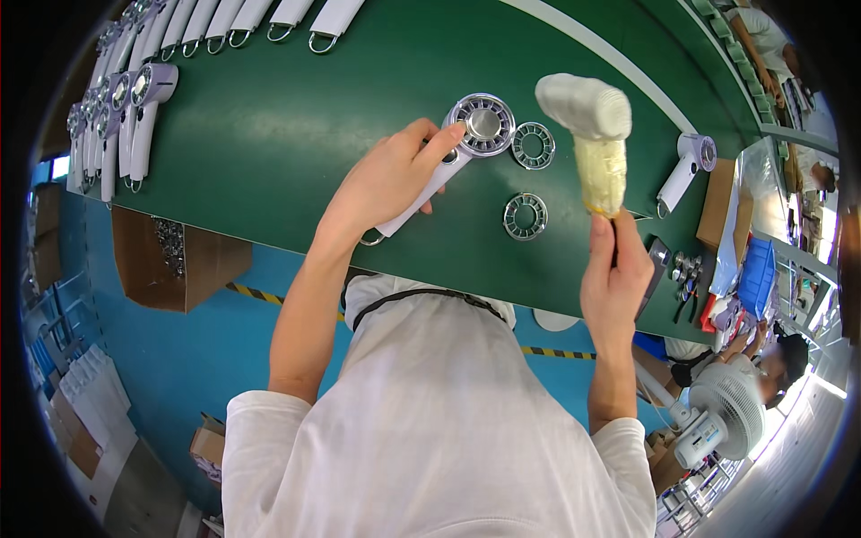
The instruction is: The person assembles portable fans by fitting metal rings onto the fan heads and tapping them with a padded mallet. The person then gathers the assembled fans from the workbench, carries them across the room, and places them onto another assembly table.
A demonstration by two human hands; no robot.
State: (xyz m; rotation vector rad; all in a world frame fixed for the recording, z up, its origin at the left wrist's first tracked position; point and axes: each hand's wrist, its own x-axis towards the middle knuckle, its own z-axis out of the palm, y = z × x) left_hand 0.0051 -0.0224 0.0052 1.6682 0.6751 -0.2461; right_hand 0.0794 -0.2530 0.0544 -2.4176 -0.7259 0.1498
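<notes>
My left hand (395,175) is closed round a white and lilac handheld fan (484,125) lying on the green table. The thumb rests at the edge of its round head, which carries a silver slotted ring. In my right hand (617,269), a mallet (587,106) with a white wrapped head and a yellowish wrapped neck is held up, to the right of the fan. A loose silver slotted ring (534,146) lies beside the fan's head. Nearer to me is a second loose ring (525,216).
Several handheld fans (148,90) stand in rows at the far left. Another fan (683,172) lies at the right, near a cardboard box (717,202), pliers (689,296) and a blue bin (756,278). An open carton (152,269) sits below the left edge. A co-worker sits behind a floor fan (726,408).
</notes>
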